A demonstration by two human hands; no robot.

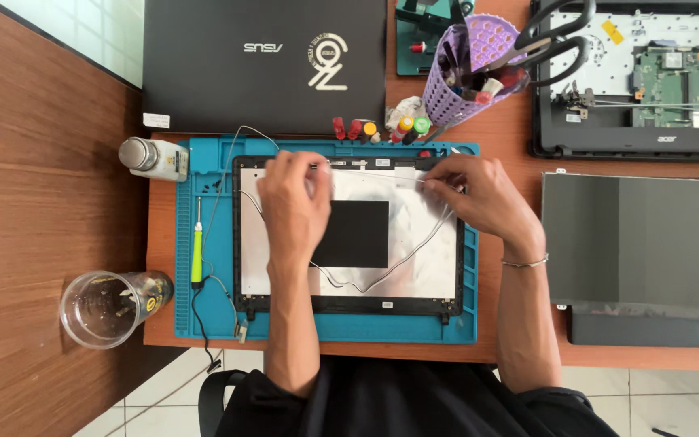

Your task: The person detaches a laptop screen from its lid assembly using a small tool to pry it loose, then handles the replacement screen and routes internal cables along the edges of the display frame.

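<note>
**Both hands on a thin cable at the top edge of an open laptop lid shell**

The left hand (291, 202) lies palm down over the upper left part of the black laptop lid shell with its silvery foil-lined inside (426, 251). Its fingers are curled and pinch a thin white-grey cable (370, 171) near the top rim. The right hand (479, 194) rests at the upper right of the shell, fingertips drawn together on the same cable, which runs taut between the two hands. A thin metal bangle (525, 262) sits on the right wrist.

Further thin wires (398, 263) loop loosely across the foil, passing beside a flat black rectangular patch (357, 235) stuck in the middle of the shell. The shell lies flat on a blue silicone repair mat (204, 316), which rests on the brown wooden table (50, 210).

On the mat's left strip lies a slim tool with a yellow-green handle (196, 255), its dark cord trailing toward the near edge. Just off the mat's upper left corner stands a small metal-capped bottle (149, 155); a clear glass tumbler (107, 307) lies at the lower left.

Beyond the mat sits a closed black laptop (264, 69). To its right, a purple perforated tool cup (467, 73) holds scissors and other tools. At the far right, an opened laptop base with exposed green circuit board (637, 77) lies above a detached dark display panel (641, 243).
</note>
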